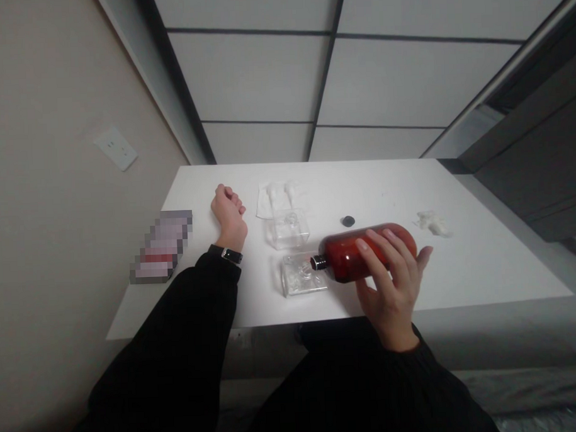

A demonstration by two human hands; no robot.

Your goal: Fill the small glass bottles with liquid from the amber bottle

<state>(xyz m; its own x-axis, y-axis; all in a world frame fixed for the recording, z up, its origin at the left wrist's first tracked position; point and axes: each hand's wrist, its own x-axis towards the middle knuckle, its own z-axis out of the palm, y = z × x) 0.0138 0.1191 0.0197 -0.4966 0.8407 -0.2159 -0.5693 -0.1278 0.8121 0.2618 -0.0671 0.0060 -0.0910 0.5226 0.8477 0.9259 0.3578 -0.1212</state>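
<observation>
My right hand (389, 278) is wrapped round a red-brown bottle (367, 251) tipped onto its side, its uncapped black-ringed neck pointing left. The bottle's mouth is over a clear square container (294, 279), which appears to hold some clear liquid. Just behind stands a second clear container (288, 232). My left hand (228, 208) rests on the table to the left of these containers, fingers curled into a loose fist with nothing visible in them. A small black cap (348, 221) lies on the table behind the bottle.
Two white swab-like pieces lie on a clear sheet (265, 204) at the back. Crumpled white material (432, 223) is on the right of the white table (483, 266). A pixelated object (164, 245) lies at the left edge. A wall (42, 205) borders the left side.
</observation>
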